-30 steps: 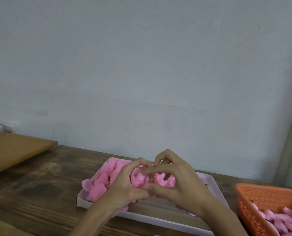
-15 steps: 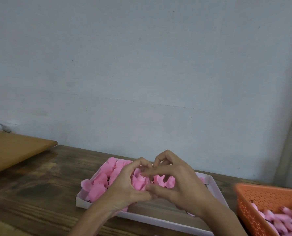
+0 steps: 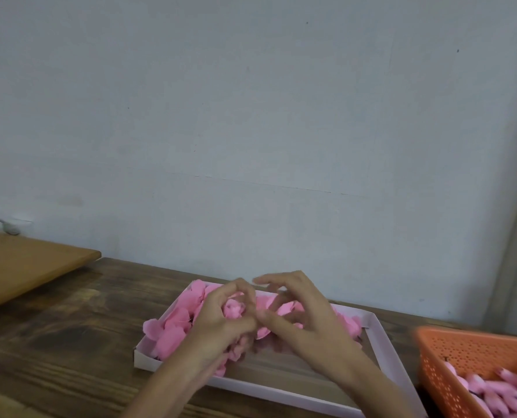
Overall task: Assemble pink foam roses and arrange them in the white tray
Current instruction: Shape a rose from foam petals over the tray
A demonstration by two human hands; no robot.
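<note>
The wooden table [image 3: 70, 342] and the white tray [image 3: 382, 345] lay as before, with loose pink petals [image 3: 172, 333] heaped at the tray's far left. Above them the right hand [image 3: 308, 324] had let go, its fingers spread and holding nothing visible. Only the left hand [image 3: 218, 324] curled round the foam rose [image 3: 233, 310]. A petal was probably seated, and another seemed due.

A: The rose [image 3: 234, 311] in your left hand [image 3: 221, 327] and the petals [image 3: 172, 330] beside it are soft, matt pink foam.

B: Your tray [image 3: 382, 339] looks like smooth matt white card. Right of your right hand [image 3: 308, 324], a perforated orange plastic basket [image 3: 468, 348]; your tabletop's [image 3: 70, 342] dark, grainy wood.
</note>
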